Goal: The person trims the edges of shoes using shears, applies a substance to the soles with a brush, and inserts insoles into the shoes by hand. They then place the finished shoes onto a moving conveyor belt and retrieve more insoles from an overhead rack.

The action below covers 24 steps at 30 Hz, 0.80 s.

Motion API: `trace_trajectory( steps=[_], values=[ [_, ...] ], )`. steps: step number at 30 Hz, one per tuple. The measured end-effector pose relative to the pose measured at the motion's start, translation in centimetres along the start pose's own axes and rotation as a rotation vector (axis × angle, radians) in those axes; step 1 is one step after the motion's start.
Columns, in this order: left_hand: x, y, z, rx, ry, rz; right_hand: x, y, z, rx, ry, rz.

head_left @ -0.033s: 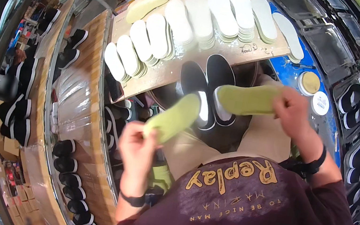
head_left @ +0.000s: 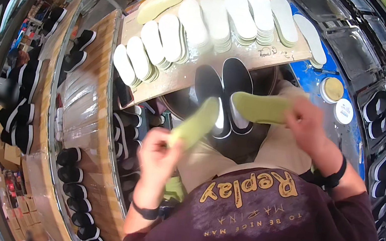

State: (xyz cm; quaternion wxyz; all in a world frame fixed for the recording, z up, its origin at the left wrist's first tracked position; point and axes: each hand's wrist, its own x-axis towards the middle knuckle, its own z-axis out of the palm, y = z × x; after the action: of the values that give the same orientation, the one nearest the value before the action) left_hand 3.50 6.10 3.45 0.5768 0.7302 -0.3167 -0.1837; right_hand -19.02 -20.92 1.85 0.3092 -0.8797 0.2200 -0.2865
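We pinch a green insole in each hand: our left hand (head_left: 159, 153) is closed on the near end of the left insole (head_left: 196, 123), whose long axis slants up and to the right, its free end pointing away from us toward the shoes. Our right hand (head_left: 307, 125) is closed on one end of the right insole (head_left: 259, 107), which lies almost level, its free tip pointing left. Both insoles hover just above a pair of black shoes (head_left: 223, 92) resting on our lap. Beyond them a wooden board (head_left: 185, 76) carries stacks of white insoles (head_left: 215, 19), and two round tins (head_left: 338, 99) sit on the blue surface to the right.
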Motion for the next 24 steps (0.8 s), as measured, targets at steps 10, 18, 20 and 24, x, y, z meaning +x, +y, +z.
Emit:
trace_trajectory(
  steps=[10,18,20,24],
  values=[
    [1.0,-3.8,7.5,0.929,-0.552,0.461,-0.4,0.3,8.5,-0.356,-0.533,-0.697],
    [7.3,-8.7,9.7,1.104,-0.558,0.177,2.9,4.4,14.5,-0.51,-0.788,-0.327],
    [8.2,-10.6,9.3,1.113,-0.647,0.032,3.7,3.5,14.9,-0.617,-1.028,-0.19],
    [8.2,-9.3,9.0,0.97,-0.881,-0.006,4.3,3.3,13.9,-0.485,-1.175,0.028]
  ],
)
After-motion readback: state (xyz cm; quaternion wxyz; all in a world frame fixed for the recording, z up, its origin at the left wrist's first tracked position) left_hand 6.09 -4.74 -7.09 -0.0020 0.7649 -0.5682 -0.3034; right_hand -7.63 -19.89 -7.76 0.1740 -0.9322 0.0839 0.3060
